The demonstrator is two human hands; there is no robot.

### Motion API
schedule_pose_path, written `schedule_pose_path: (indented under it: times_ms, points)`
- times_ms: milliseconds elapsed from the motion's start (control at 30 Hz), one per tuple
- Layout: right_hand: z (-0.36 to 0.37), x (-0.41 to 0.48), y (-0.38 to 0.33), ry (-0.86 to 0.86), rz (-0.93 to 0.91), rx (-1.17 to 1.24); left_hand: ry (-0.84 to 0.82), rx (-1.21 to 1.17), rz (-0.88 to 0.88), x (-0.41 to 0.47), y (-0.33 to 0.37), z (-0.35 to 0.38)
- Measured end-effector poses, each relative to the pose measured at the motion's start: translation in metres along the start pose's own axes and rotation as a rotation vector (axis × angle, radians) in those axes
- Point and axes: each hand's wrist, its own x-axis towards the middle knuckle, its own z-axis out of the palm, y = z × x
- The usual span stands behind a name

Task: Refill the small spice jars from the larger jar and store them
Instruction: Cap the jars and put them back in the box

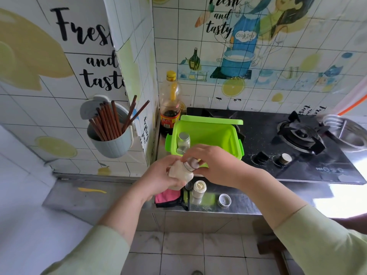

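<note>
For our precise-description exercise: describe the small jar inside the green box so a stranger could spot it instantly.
Find the black gas hob; an open bright green box sits at its left end. In the box's left side stands a small silver-lidded glass jar. Unlike the counter jar or the held jar, it alone is boxed.

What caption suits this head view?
Left hand grips a spice jar while right hand pinches its cap, near an open green box.

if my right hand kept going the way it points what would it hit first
Most likely the jar held by the left hand: the right hand's fingers close round its cap, pointing left.
</note>
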Motion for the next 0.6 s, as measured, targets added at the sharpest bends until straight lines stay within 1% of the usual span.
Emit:
schedule_pose_path:
  times_ms: [100,167,267,500,600]
  points:
    - [0.001,0.001,0.001,-0.011,-0.077,-0.030,-0.048,-0.004,-0.016,0.002,0.002,-0.004]
    - [-0.001,0.003,0.000,-0.037,-0.069,-0.002,-0.092,0.010,-0.030,0.001,0.002,-0.007]
    - [-0.005,0.004,-0.003,-0.060,0.052,-0.004,-0.100,0.046,-0.018,0.000,-0.001,-0.006]
    - [0.002,0.000,-0.011,0.024,0.302,-0.082,0.034,0.114,0.050,-0.004,0.000,0.011]
    - [0.003,0.003,-0.008,-0.026,0.383,-0.215,0.075,0.119,0.087,-0.006,0.001,0.014]
